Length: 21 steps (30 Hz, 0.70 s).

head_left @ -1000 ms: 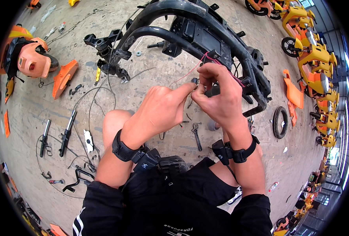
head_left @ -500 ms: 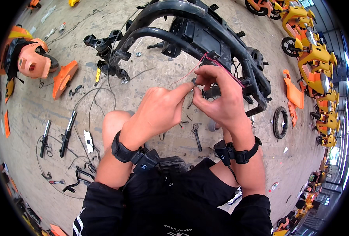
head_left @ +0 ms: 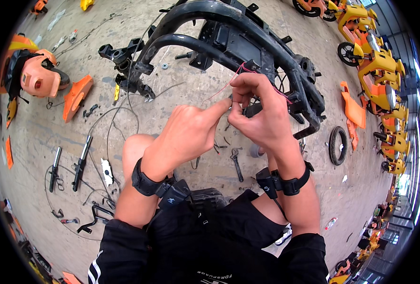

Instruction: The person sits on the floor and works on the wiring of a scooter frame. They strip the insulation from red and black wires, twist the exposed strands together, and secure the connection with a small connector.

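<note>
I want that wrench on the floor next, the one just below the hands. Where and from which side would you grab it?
Probably the wrench is best gripped mid-shank, from above: it lies flat on the concrete floor, handle running toward the person, slim and bare between its two heads. The right hand is nearer than the left hand.

Red wire (head_left: 219,90) end hidden between fingertips (head_left: 232,102); small held part indiscernible.
</note>
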Tool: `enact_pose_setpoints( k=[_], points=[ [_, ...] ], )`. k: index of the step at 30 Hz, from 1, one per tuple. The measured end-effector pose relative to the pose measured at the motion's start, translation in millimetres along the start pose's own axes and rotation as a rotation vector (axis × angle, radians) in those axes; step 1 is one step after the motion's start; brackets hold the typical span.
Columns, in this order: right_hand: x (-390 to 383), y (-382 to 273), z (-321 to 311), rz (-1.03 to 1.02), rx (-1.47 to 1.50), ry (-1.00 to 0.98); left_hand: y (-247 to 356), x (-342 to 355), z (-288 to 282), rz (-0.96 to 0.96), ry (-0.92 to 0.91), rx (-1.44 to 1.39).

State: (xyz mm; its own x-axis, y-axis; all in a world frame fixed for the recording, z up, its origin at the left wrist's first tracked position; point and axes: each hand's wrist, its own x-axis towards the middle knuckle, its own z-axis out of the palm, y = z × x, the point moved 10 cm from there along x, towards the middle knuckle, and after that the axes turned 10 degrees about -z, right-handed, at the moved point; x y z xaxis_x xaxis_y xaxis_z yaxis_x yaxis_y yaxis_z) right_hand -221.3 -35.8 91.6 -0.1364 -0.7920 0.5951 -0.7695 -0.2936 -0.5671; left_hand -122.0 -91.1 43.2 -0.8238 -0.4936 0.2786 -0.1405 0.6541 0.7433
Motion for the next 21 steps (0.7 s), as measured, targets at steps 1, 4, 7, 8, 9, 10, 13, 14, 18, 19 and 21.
enact_pose_setpoints(
  k=[1, 4, 7, 8, 9, 10, 13, 14, 18, 19, 21],
  points=[
    [-0.4, 0.1, 0.3, 0.01, -0.011, 0.012, -0.8, -0.2, 0.8, -0.002, -0.006, 0.0],
    [-2.7, -1.4, -0.4, 0.021, -0.05, 0.043, -0.2, -0.9, 1.3, -0.005, 0.009, -0.017],
    [-3.4, -4.1, -0.9, -0.008, -0.094, 0.057, 0.1, -1.4, -0.8, -0.006, 0.022, -0.043],
    [-3.8, -5.0, -0.9, -0.012, -0.106, 0.056, 0.0, -1.5, -1.2, -0.009, 0.021, -0.051],
    [-4.0, -5.7, -1.0, -0.018, -0.119, 0.055, 0.1, -1.3, -1.6, -0.011, 0.021, -0.059],
    [-4.3, -5.6, -1.1, -0.023, -0.127, 0.055, 0.0, -1.2, -2.0, -0.014, 0.022, -0.067],
    [-5.0, -5.4, -1.2, -0.034, -0.141, 0.056, 0.1, -1.9, -2.7, -0.013, 0.034, -0.081],
    [-4.8, -5.6, -1.0, -0.036, -0.14, 0.057, -0.1, -1.9, -2.8, -0.016, 0.032, -0.088],
    [-4.6, -6.6, -1.7, -0.046, -0.153, 0.071, -1.0, -2.1, -3.0, -0.021, 0.031, -0.105],
    [-4.3, -7.6, -2.5, -0.058, -0.163, 0.077, -1.3, -2.2, -3.2, -0.02, 0.033, -0.107],
    [-4.0, -8.8, -5.6, -0.08, -0.183, 0.091, -2.8, -2.6, -4.0, -0.04, 0.034, -0.138]
  ],
)
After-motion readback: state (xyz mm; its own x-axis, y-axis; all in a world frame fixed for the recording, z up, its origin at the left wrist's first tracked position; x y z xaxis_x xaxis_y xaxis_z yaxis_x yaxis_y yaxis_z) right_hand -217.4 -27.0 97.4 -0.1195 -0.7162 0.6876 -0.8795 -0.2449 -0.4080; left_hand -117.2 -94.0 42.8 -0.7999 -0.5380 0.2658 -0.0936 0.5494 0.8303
